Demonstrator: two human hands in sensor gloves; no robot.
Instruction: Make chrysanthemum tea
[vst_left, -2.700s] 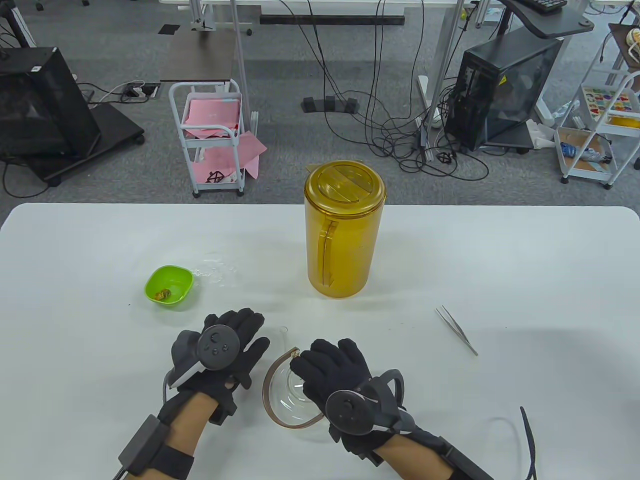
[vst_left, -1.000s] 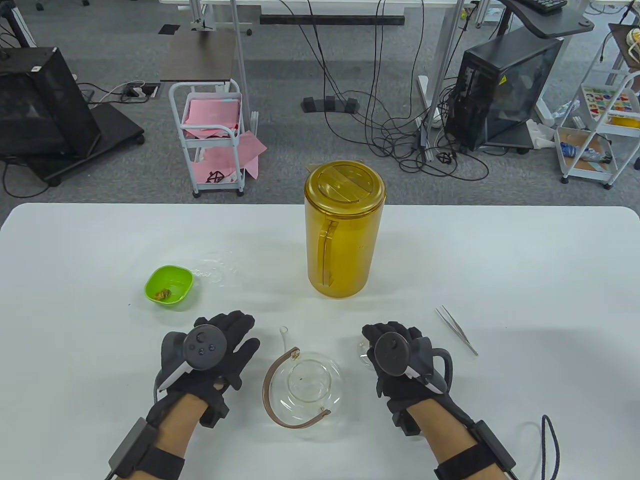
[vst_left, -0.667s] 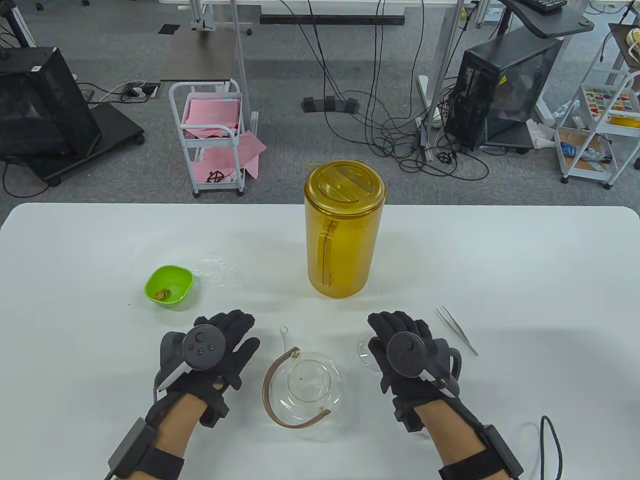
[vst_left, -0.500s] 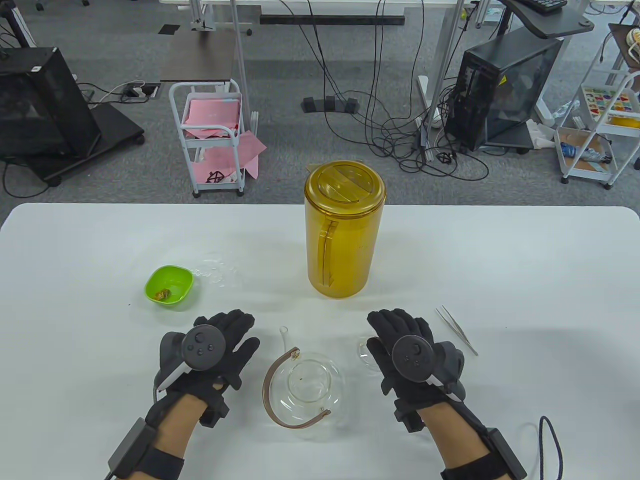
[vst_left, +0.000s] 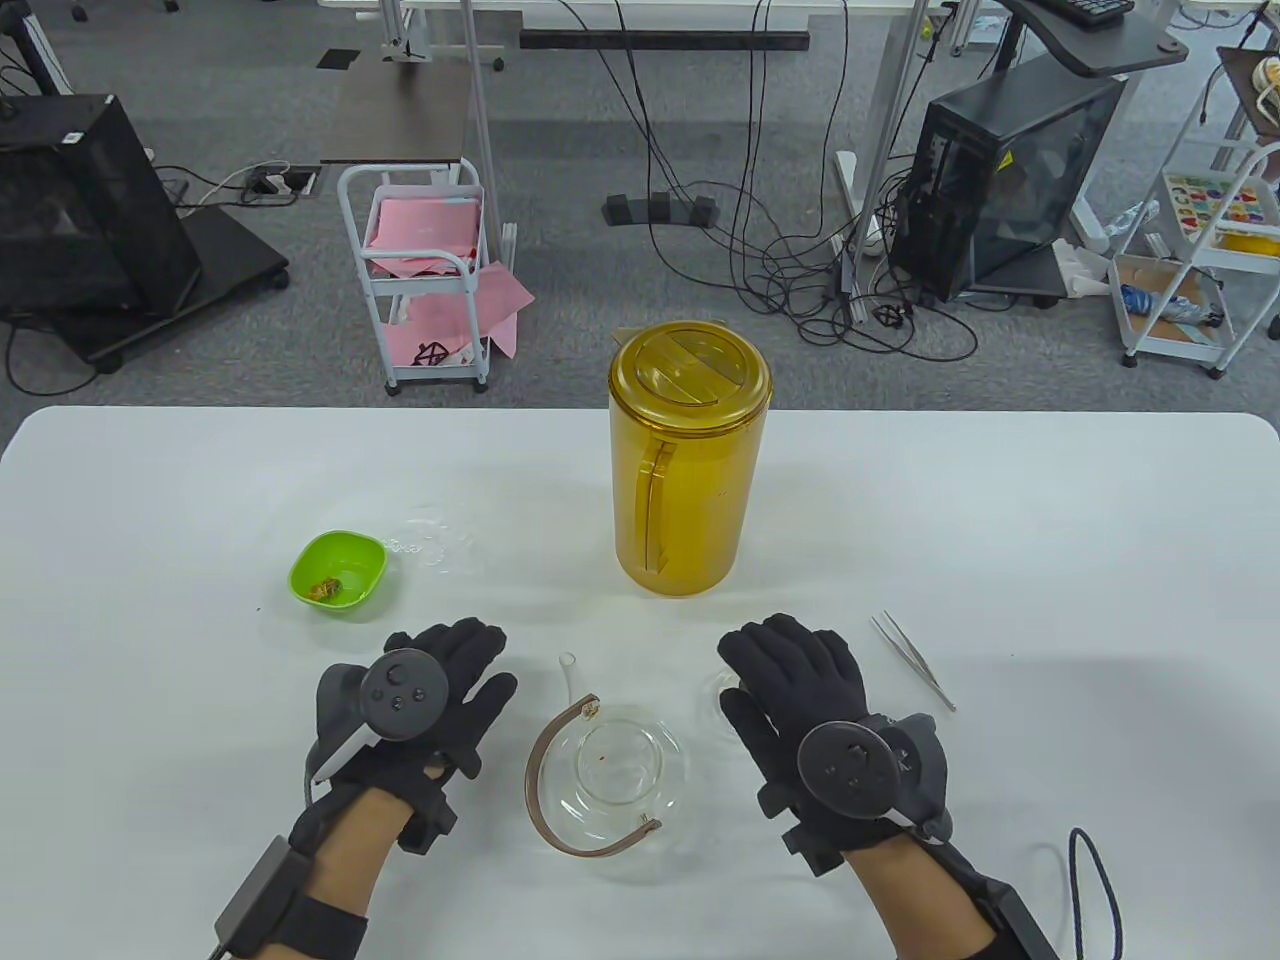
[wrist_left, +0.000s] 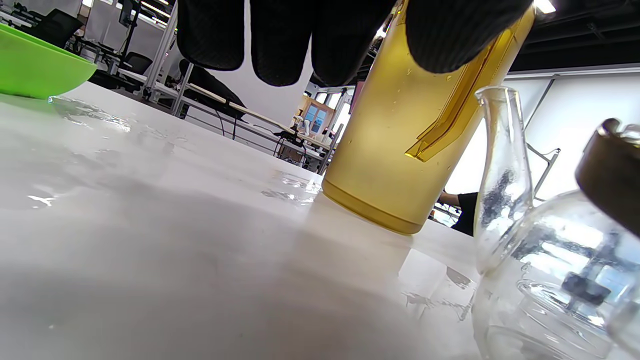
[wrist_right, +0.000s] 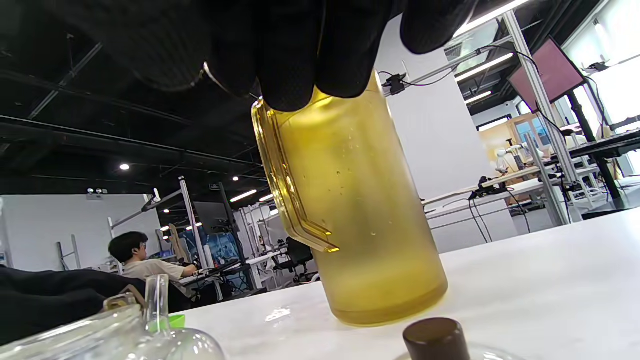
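Glass teapot (vst_left: 608, 780) uncovered near table (vst_left: 1000, 520) front edge | lid (wrist_right: 434, 338) under right hand (vst_left: 800, 690), fingers spread | left hand (vst_left: 440, 700) relaxed, flat, empty | amber pitcher (vst_left: 688, 460) centre.

Table view: you get bright, even overhead light and sharp focus; the white table (vst_left: 1000, 520) reads near blown-out, and your hands cast only soft grey shadows. Straight edges bow slightly toward the frame corners. Left wrist view: the near tabletop is blurred, with glare patches and a broad shadow. Right wrist view: ceiling strip lights (wrist_right: 480, 70) flare, the upper left is dim, and the fingertips (wrist_right: 300, 60) are black, out-of-focus masses.
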